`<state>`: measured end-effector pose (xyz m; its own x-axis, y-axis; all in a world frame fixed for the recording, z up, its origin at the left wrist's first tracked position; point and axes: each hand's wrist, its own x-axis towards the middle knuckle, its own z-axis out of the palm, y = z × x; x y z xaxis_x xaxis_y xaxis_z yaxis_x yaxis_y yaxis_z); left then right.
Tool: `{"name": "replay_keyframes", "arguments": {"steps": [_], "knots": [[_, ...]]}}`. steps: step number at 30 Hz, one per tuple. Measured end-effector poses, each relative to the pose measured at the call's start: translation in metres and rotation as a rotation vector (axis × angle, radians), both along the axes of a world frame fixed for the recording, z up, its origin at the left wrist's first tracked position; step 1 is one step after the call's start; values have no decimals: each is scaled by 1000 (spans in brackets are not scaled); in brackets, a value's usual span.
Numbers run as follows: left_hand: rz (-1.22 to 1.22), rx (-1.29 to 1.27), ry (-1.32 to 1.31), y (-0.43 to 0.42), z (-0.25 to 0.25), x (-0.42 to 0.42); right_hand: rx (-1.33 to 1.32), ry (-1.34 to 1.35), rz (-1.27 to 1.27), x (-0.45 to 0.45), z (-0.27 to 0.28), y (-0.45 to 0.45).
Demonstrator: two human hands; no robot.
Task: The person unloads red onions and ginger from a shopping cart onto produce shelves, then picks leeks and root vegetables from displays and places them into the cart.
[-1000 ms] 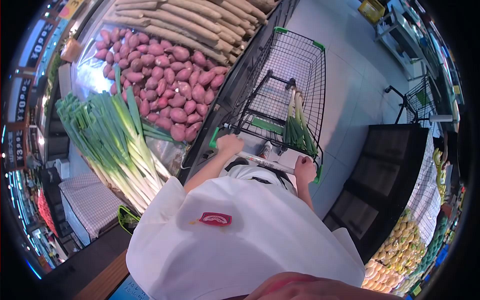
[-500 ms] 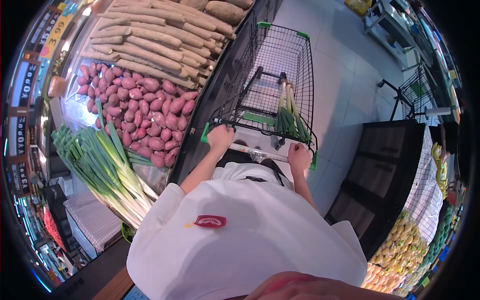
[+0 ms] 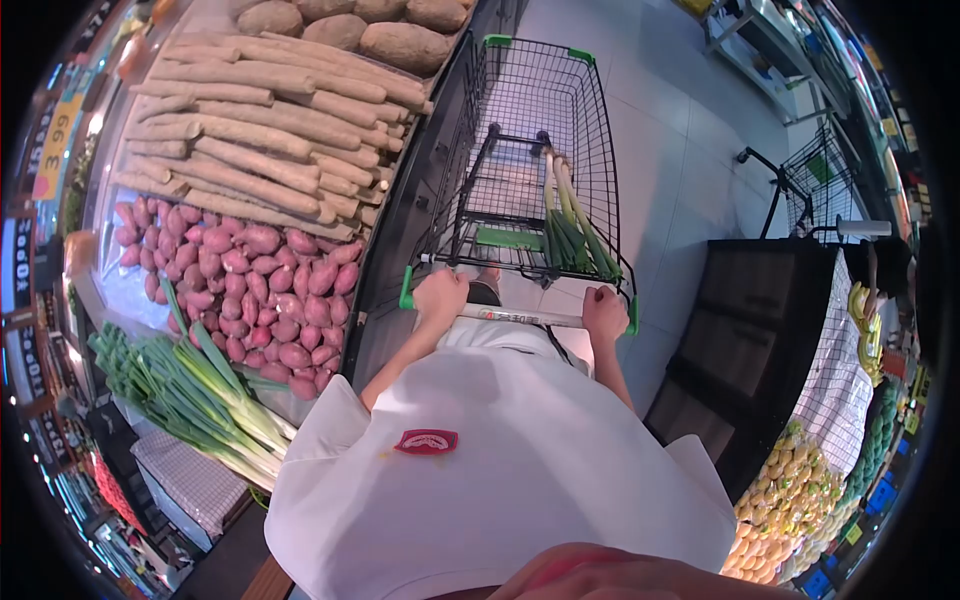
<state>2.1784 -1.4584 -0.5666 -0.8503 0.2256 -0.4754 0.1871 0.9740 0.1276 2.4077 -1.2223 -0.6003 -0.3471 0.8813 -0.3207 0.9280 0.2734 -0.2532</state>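
Note:
My left hand (image 3: 441,297) is closed round the left end of the white handle (image 3: 520,317) of a black wire shopping cart (image 3: 606,165). Round the handle's right end, near its green cap, my right hand (image 3: 605,313) is closed too. Inside the cart, toward its right side, lie a few green onions (image 3: 575,225), white ends pointing forward and green leaves near the handle.
On the left stand displays of purple sweet potatoes (image 3: 262,285), long brown roots (image 3: 270,125), large tubers (image 3: 405,45) and leeks (image 3: 200,400). At right are a dark cabinet (image 3: 745,320), bagged yellow produce (image 3: 795,485) and another cart (image 3: 820,180).
The produce displays have shifted down and left in view, with more large tubers showing at the top. Both hands have stayed on the handle, and the onions remain in the cart.

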Motion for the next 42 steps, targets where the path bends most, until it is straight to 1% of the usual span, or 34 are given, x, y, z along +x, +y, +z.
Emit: {"name": "replay_keyframes", "arguments": {"steps": [4, 8, 10, 15, 21, 26, 29, 32, 35, 36, 37, 39, 42], "knots": [[-53, -31, -68, 28, -12, -28, -92, -64, -7, -26, -2, 33], [-156, -29, -148, 58, -21, -62, -61, -43, -18, -51, -10, 60], [-177, -41, -158, 77, -25, -84, -77, -74, -50, -70, -10, 75], [-220, -41, -301, 126, -10, -141, -80, -112, -91, -108, -18, 105], [-314, 10, -233, 169, -37, -190, 24, -42, -152, -150, -27, 142], [-368, 26, -264, 200, -45, -219, 82, 14, -182, -177, -33, 175], [-377, 68, -233, 216, -51, -229, 100, -8, -189, -188, -41, 198], [-364, 172, -190, 231, -53, -233, 93, -11, -126, -192, -53, 223], [-355, 389, -58, 239, -60, -237, 111, 16, -98, -201, -66, 249], [-417, 532, 61, 239, -64, -238, 111, -1, -105, -205, -70, 258], [-464, 567, 103, 241, -65, -240, 107, -14, -110, -210, -71, 266], [-556, 626, 189, 247, -67, -249, 96, -37, -112, -226, -72, 283], [-498, 560, 154, 268, -69, -262, 60, -63, -93, -246, -74, 304]]}}
